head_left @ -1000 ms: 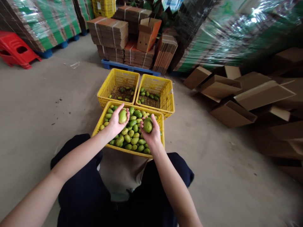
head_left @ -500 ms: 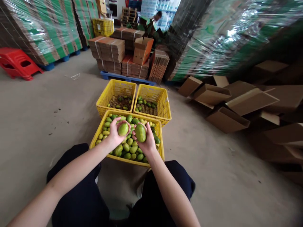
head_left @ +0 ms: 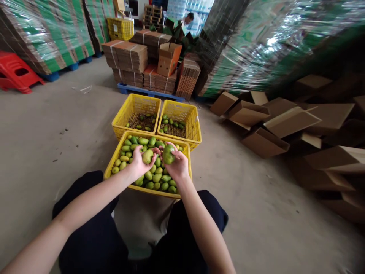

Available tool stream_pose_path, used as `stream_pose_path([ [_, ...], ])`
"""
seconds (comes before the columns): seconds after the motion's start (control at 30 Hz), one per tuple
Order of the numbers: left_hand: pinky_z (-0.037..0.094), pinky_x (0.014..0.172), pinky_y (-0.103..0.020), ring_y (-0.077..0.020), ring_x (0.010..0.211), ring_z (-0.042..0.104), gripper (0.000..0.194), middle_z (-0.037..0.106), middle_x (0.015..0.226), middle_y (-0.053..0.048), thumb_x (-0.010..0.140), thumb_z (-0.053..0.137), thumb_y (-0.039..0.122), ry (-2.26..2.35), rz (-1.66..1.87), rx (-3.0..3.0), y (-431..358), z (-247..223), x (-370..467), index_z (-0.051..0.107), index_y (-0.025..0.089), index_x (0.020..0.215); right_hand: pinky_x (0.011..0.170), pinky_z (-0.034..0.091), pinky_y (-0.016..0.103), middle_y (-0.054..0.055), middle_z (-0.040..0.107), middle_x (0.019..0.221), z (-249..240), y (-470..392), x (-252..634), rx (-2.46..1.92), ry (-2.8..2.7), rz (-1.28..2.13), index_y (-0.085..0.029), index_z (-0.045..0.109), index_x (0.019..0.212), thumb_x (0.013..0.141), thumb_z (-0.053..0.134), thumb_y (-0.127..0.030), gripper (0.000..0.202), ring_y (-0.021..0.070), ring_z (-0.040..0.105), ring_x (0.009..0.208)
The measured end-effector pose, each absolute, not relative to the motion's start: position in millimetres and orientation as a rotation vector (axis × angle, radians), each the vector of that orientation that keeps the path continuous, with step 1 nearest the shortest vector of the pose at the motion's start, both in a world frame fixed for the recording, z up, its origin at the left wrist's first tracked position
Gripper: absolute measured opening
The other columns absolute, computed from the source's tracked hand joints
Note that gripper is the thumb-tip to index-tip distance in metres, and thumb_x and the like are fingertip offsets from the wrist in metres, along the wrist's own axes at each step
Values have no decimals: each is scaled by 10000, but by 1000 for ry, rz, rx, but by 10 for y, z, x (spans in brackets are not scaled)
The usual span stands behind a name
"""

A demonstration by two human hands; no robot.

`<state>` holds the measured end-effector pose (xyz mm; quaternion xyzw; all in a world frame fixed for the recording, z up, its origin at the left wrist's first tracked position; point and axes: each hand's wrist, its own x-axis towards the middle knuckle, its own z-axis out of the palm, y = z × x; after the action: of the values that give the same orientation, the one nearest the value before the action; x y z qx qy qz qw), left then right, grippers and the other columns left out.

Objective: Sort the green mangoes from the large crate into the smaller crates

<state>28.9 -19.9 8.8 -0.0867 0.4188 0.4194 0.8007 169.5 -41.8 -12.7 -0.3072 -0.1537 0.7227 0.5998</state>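
Between the knees, from the head camera: left hand (head_left: 138, 161) and right hand (head_left: 178, 165) raised side by side, nearly touching at the fingertips, just above the near crate (head_left: 144, 191). Left hand cupped palm-up, fingers half curled around a pale green fruit (head_left: 147, 156). Right hand closed more firmly around a darker green fruit (head_left: 168, 154), thumb over its top. Both fruits held clear of the heap of green and yellowish fruit filling the crate beneath the hands.

Just beyond the hands, touching the near crate's far edge: a far left crate (head_left: 121, 120) and a far right crate (head_left: 196, 131), each holding only a thin scatter of fruit on its floor. Further out past those, bundled flat cartons (head_left: 125, 57) on a blue pallet. Well off to the right of the right hand, loose cardboard boxes (head_left: 264, 142) on the concrete floor (head_left: 57, 133); far off to the left of the left hand, a red stool (head_left: 17, 72).

Judged as a holding-and-looking step, one fruit per hand, turned up toward the eye. Any placing from here would call for a reach forward over the full crate and a gentle, low release, sparing the fruit a drop onto bare plastic.
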Motion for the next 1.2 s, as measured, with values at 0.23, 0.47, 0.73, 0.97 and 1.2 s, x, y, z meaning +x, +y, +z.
stream_pose_path([
  [0.23, 476, 370, -180, -115, 434, 543, 364, 601, 621, -68, 977, 349, 372, 923, 844, -64, -171, 112, 255, 586, 133, 839, 705, 617, 432, 47, 707, 831, -148, -416, 1760, -677, -301, 1725, -247, 573, 923, 676, 556, -279, 250, 246, 690, 834],
  [0.47, 552, 442, -221, -174, 527, 628, 342, 633, 648, -113, 927, 360, 256, 898, 832, -2, -119, 241, 239, 622, 63, 1035, 684, 611, 411, 32, 703, 801, -139, -390, 1759, -699, -339, 1671, -255, 575, 866, 625, 541, -225, 245, 250, 697, 829],
  [0.73, 593, 624, -254, -155, 629, 664, 142, 679, 750, -73, 947, 438, 142, 933, 928, 226, -108, 135, 288, 568, 140, 1004, 723, 594, 353, -9, 703, 848, -218, -380, 1693, -726, -499, 1566, -278, 601, 979, 629, 641, -166, 370, 204, 689, 838],
  [0.97, 493, 835, -151, -111, 950, 629, 395, 679, 999, -4, 598, 839, -11, 937, 1337, 882, -94, 5, 247, 671, 211, 879, 883, 524, 284, -42, 697, 985, -262, -422, 1662, -948, -832, 978, -304, 648, 1098, 592, 833, -83, 583, 148, 653, 917],
  [1.2, 478, 874, -172, -120, 943, 619, 408, 695, 969, -15, 539, 850, -54, 887, 1274, 945, -137, 41, 254, 703, 201, 821, 841, 531, 300, -29, 697, 984, -269, -449, 1688, -954, -886, 880, -268, 672, 982, 570, 819, -41, 493, 167, 649, 917],
])
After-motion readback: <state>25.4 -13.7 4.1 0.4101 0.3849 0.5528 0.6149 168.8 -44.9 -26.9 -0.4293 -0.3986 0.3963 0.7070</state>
